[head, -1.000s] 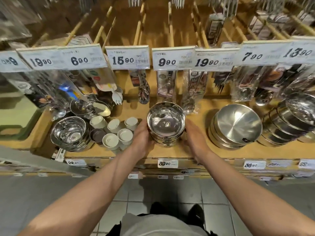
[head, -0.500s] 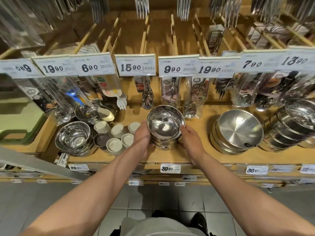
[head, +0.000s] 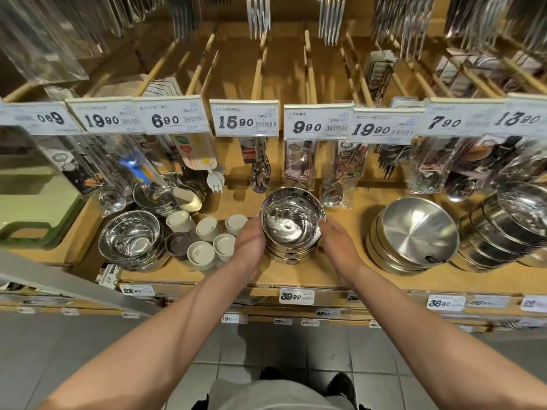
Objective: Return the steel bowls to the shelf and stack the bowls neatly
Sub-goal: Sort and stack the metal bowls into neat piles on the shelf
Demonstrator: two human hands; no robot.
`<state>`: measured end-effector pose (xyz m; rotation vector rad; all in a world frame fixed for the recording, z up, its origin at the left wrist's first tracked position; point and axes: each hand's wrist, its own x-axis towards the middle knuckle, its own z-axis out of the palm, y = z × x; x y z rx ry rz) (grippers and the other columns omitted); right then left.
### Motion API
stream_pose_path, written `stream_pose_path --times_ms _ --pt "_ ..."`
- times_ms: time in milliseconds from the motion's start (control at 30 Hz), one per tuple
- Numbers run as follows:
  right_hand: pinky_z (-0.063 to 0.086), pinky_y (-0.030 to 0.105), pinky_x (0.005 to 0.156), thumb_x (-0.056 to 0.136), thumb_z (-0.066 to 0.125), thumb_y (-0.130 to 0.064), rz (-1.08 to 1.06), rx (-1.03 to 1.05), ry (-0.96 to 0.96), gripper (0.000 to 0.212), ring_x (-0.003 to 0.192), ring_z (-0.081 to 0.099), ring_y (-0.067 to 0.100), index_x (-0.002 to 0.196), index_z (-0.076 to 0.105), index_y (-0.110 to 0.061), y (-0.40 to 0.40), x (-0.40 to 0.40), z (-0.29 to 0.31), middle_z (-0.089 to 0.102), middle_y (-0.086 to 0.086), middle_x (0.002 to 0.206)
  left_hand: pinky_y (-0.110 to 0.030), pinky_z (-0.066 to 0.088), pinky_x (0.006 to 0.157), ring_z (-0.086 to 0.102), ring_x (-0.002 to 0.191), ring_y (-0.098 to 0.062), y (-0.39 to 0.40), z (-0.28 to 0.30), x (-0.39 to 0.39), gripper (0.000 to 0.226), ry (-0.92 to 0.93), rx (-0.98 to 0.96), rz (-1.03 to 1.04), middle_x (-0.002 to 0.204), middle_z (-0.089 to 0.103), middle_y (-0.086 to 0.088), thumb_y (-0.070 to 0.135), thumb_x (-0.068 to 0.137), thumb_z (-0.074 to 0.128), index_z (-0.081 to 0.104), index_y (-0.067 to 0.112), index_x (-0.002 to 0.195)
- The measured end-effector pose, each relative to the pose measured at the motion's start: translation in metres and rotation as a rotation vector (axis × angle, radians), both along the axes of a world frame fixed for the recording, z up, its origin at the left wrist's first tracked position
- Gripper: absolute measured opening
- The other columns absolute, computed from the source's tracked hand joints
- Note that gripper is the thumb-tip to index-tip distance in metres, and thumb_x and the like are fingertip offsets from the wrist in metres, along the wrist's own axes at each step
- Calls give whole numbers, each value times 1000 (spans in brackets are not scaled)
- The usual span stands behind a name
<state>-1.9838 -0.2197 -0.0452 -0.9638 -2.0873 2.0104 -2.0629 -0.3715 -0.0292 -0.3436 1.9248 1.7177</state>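
Bowl stack: a short pile of nested steel bowls (head: 291,229) stands on the wooden shelf (head: 340,273), about mid-width and close to the front edge, above the 39.90 price label (head: 296,296).
Change: over the last second the hands have slid from lower on the pile up to its sides, and the pile has hardly shifted on the shelf. I judge the bowls are already put back and this is the squaring-up stage.
Which way it points: mouths open upward and lean a little toward the camera; the pile's long axis runs roughly upright. The top rim sits slightly further back than the bottom rims, so the stack may not be quite true yet.
Left hand: left hand (head: 250,242) is cupped against the left side of the pile, fingers curled round the rims and holding it.
Right hand: right hand (head: 337,241) mirrors it on the right side, fingers wrapped against the bowls and holding.
Near neighbours: small white cups (head: 204,241) stand just beside the left hand; a second pile of shiny bowls (head: 130,239) stands further left.
Right of the pile: a tilted stack of wide matte bowls (head: 414,235), then steel pans (head: 509,229) at the right end.
Above: packaged spoons (head: 260,170) hang under a row of price tags (head: 245,118).
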Motion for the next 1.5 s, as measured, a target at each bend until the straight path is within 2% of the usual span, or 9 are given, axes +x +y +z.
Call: stream_pose_path --times_ms 67,133,233,467,800,1100,1267,1400,1500 --pt "43 50 115 108 44 -33 -2 36 5 31 123 61 19 128 66 -28 3 -1 0 70 -6 128 -48 51 106 61 124 -28 -1 -2 -2 36 63 -46 -2 127 71 -6 30 103 44 67 17 127" --pt "42 49 115 106 45 -31 5 104 14 35 127 59 20 135 65 -26 6 -3 1 67 -5 134 -41 44 113 57 130 -25 -2 -1 -2 38 169 -104 5 138 65 -5 27 106 44 62 16 137" --pt "40 50 116 106 45 -29 34 166 11 38 132 55 24 138 64 -24 11 -7 2 65 2 137 -25 38 103 56 127 -24 -3 -1 -4 37 261 -237 -14 135 66 -2 26 105 44 65 17 134" --pt "39 48 117 107 45 -30 49 187 3 39 135 53 21 141 63 -26 13 -9 9 64 1 140 -46 47 110 64 116 -31 -2 -5 -8 28 177 -130 11 118 73 -9 15 103 47 73 12 113" --pt "39 52 118 108 41 -40 27 8 -43 38 137 52 17 142 57 -43 8 0 6 62 -13 142 -46 41 116 57 130 -32 -3 -11 -7 33 41 37 63 136 65 -11 16 105 53 63 12 136" --pt "39 51 118 107 44 -39 -20 -27 -40 46 140 48 18 153 47 -33 4 5 12 54 -5 152 -45 38 119 51 138 -25 -14 8 16 43 158 -38 -17 147 57 -3 30 106 53 53 18 147" --pt "59 29 77 106 49 -29 -210 -69 3 35 105 64 8 140 55 -35 29 47 25 67 4 117 -41 44 105 55 118 -17 -27 25 52 20 434 -226 -103 123 63 4 29 106 50 61 28 122" --pt "57 42 96 107 48 -29 -291 -57 26 27 116 61 14 130 64 -31 67 96 33 63 0 129 -24 43 84 56 104 -6 -11 43 71 17 589 -156 -154 107 59 19 44 104 52 62 32 111" --pt "59 38 85 107 49 -26 -373 -57 44 20 106 66 15 112 67 -34 95 131 36 68 1 117 -14 43 72 56 91 4 22 52 80 31 574 -95 -232 97 60 23 70 92 48 61 42 97"
